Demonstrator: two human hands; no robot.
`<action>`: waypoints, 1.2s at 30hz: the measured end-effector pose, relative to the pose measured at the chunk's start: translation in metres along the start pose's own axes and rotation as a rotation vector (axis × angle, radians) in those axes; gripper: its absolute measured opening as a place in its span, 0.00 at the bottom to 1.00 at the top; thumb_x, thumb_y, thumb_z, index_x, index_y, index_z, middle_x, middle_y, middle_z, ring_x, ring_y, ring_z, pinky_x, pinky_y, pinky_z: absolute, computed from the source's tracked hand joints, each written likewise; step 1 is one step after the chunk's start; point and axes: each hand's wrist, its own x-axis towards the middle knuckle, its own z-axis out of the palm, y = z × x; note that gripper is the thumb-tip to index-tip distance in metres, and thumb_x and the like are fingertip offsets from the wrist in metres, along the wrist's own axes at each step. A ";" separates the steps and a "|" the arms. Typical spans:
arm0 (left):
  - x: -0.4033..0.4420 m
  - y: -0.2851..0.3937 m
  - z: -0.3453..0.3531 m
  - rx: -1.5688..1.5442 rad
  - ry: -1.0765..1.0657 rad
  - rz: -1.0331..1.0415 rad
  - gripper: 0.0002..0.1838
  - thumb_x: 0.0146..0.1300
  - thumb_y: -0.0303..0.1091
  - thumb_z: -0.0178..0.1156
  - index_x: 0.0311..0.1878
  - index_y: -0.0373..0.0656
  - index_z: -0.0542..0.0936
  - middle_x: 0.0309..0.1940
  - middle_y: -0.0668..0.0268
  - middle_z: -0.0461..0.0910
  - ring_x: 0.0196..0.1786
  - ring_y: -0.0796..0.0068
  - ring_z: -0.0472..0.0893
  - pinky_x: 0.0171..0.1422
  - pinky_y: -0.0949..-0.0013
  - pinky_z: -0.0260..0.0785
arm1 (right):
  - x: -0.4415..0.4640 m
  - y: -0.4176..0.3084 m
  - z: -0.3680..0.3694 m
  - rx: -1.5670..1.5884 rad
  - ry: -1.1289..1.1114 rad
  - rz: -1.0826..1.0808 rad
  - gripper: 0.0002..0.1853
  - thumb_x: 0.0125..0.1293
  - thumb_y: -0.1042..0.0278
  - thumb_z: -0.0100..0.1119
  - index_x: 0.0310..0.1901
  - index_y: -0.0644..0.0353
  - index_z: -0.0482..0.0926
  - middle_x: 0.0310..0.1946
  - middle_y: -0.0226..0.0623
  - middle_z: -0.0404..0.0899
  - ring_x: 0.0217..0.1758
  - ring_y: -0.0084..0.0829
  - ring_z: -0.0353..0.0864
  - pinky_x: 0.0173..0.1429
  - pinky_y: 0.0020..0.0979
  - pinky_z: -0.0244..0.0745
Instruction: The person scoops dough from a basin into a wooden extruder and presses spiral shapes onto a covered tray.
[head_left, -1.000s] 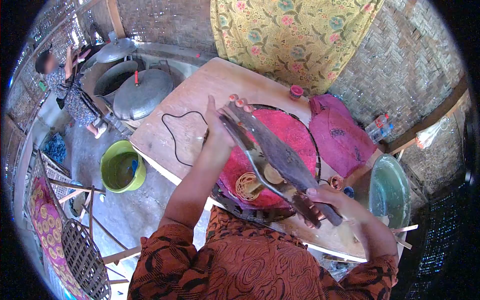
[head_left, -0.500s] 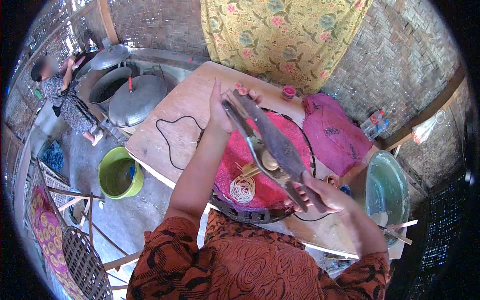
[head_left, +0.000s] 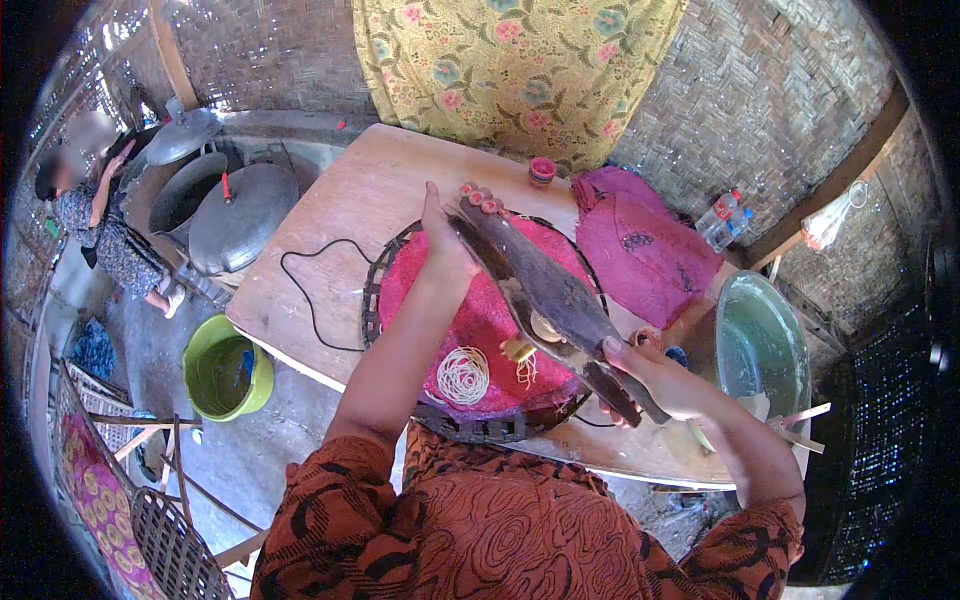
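The fingers (head_left: pixel 483 197) of one left hand (head_left: pixel 445 240) wrap the upper end of one two-armed wooden press (head_left: pixel 565 290); those of one right hand (head_left: pixel 665 382) pinch both arms near the lower end. The press slants above one round tray (head_left: pixel 371 300) lined with pink cloth (head_left: pixel 490 318), where one coil of pale strands (head_left: pixel 463 376) lies. The tray rests on one desk (head_left: pixel 330 195), with one pink cup (head_left: pixel 541 171) farther back. Beyond are two bottles (head_left: pixel 722 215) and one green basin (head_left: pixel 764 335).
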 end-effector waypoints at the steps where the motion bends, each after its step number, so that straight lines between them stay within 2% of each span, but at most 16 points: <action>1: -0.005 -0.002 0.003 0.001 0.002 -0.002 0.24 0.67 0.60 0.36 0.28 0.52 0.68 0.21 0.72 0.66 0.28 0.73 0.70 0.41 0.65 0.65 | -0.010 -0.005 0.002 0.003 -0.001 0.001 0.32 0.68 0.37 0.40 0.39 0.66 0.73 0.25 0.40 0.78 0.24 0.30 0.79 0.26 0.29 0.75; 3: -0.013 -0.010 0.004 0.031 0.030 0.024 0.23 0.67 0.59 0.36 0.28 0.52 0.68 0.20 0.72 0.66 0.28 0.73 0.70 0.41 0.65 0.64 | -0.026 -0.012 0.007 -0.009 0.052 0.028 0.33 0.65 0.32 0.41 0.33 0.62 0.74 0.19 0.34 0.74 0.18 0.24 0.75 0.22 0.26 0.70; 5: -0.010 -0.021 0.000 0.004 0.032 0.022 0.23 0.67 0.59 0.36 0.27 0.52 0.67 0.20 0.72 0.66 0.28 0.73 0.70 0.41 0.65 0.64 | -0.030 -0.015 -0.001 -0.017 0.020 0.041 0.34 0.65 0.32 0.42 0.32 0.63 0.74 0.19 0.34 0.74 0.18 0.25 0.75 0.22 0.26 0.71; 7: -0.005 -0.023 0.000 -0.025 0.025 0.018 0.23 0.67 0.59 0.36 0.27 0.52 0.67 0.20 0.72 0.65 0.27 0.73 0.70 0.41 0.65 0.64 | -0.030 -0.017 -0.005 -0.066 0.112 0.037 0.33 0.64 0.33 0.43 0.33 0.64 0.74 0.19 0.34 0.74 0.18 0.25 0.75 0.21 0.26 0.71; 12: 0.002 -0.004 0.015 0.001 0.041 0.015 0.24 0.67 0.60 0.35 0.26 0.52 0.66 0.19 0.73 0.64 0.24 0.74 0.68 0.38 0.65 0.64 | -0.002 0.007 -0.001 -0.036 0.157 -0.074 0.33 0.63 0.33 0.45 0.33 0.64 0.74 0.20 0.34 0.75 0.18 0.23 0.74 0.20 0.25 0.70; 15: -0.007 -0.002 0.010 0.056 0.048 0.016 0.25 0.67 0.60 0.35 0.25 0.52 0.66 0.18 0.74 0.65 0.24 0.74 0.68 0.37 0.65 0.63 | -0.009 -0.001 0.005 -0.005 0.071 -0.050 0.33 0.63 0.33 0.46 0.32 0.63 0.74 0.20 0.34 0.75 0.17 0.23 0.74 0.20 0.25 0.70; 17: -0.018 -0.010 0.010 0.059 0.203 0.018 0.24 0.67 0.59 0.34 0.25 0.52 0.67 0.18 0.74 0.65 0.24 0.74 0.68 0.37 0.65 0.63 | -0.013 0.005 -0.002 0.022 0.063 -0.010 0.33 0.63 0.32 0.46 0.32 0.63 0.74 0.20 0.34 0.75 0.17 0.23 0.74 0.20 0.25 0.70; 23: -0.001 -0.026 -0.025 0.045 0.212 -0.009 0.27 0.66 0.62 0.34 0.21 0.53 0.65 0.16 0.74 0.65 0.22 0.73 0.68 0.34 0.64 0.62 | 0.010 0.027 -0.009 -0.043 0.142 -0.011 0.31 0.63 0.34 0.47 0.29 0.62 0.72 0.18 0.31 0.71 0.16 0.22 0.71 0.19 0.25 0.67; 27: 0.011 -0.008 -0.033 0.056 0.108 -0.063 0.26 0.66 0.62 0.37 0.22 0.53 0.64 0.16 0.74 0.64 0.22 0.74 0.67 0.35 0.67 0.62 | 0.041 0.049 -0.004 -0.050 0.129 -0.108 0.30 0.64 0.33 0.45 0.33 0.60 0.72 0.19 0.30 0.71 0.18 0.21 0.71 0.21 0.24 0.66; 28: 0.017 -0.003 -0.027 0.046 0.041 -0.089 0.27 0.65 0.65 0.36 0.23 0.52 0.65 0.16 0.73 0.64 0.23 0.72 0.68 0.37 0.63 0.64 | 0.042 0.048 -0.007 0.026 0.057 -0.101 0.32 0.65 0.34 0.43 0.39 0.63 0.73 0.26 0.33 0.77 0.22 0.23 0.75 0.25 0.24 0.71; 29: 0.022 0.001 -0.021 0.035 -0.024 -0.115 0.29 0.64 0.67 0.35 0.24 0.51 0.66 0.16 0.72 0.65 0.23 0.70 0.69 0.38 0.60 0.66 | 0.042 0.047 -0.011 0.028 0.059 -0.101 0.32 0.65 0.34 0.43 0.39 0.63 0.73 0.26 0.33 0.77 0.22 0.23 0.75 0.25 0.24 0.71; 31: 0.028 -0.006 -0.007 0.085 0.010 -0.077 0.29 0.64 0.66 0.36 0.24 0.50 0.66 0.16 0.72 0.65 0.24 0.71 0.69 0.38 0.61 0.66 | 0.036 0.044 -0.021 0.253 -0.010 -0.032 0.33 0.65 0.32 0.40 0.42 0.61 0.73 0.26 0.34 0.77 0.22 0.25 0.75 0.24 0.24 0.70; 33: 0.030 -0.017 0.006 0.017 -0.002 -0.074 0.25 0.65 0.61 0.41 0.24 0.51 0.64 0.17 0.75 0.61 0.22 0.76 0.66 0.37 0.69 0.63 | 0.022 0.029 -0.026 0.225 0.005 -0.038 0.34 0.65 0.30 0.37 0.42 0.60 0.72 0.25 0.35 0.76 0.22 0.26 0.74 0.24 0.25 0.69; 35: 0.034 -0.036 -0.004 -0.011 0.016 -0.056 0.25 0.65 0.62 0.40 0.23 0.51 0.64 0.16 0.75 0.62 0.22 0.76 0.66 0.36 0.69 0.62 | 0.011 0.022 -0.033 0.048 0.250 0.103 0.33 0.64 0.30 0.39 0.38 0.59 0.73 0.22 0.37 0.77 0.15 0.25 0.72 0.18 0.26 0.68; 36: 0.035 -0.046 -0.011 -0.025 0.070 -0.047 0.26 0.65 0.63 0.39 0.23 0.51 0.64 0.16 0.75 0.62 0.21 0.76 0.66 0.35 0.69 0.62 | 0.010 0.025 -0.040 0.110 0.217 0.100 0.33 0.64 0.30 0.40 0.39 0.58 0.72 0.19 0.36 0.74 0.13 0.25 0.71 0.15 0.27 0.67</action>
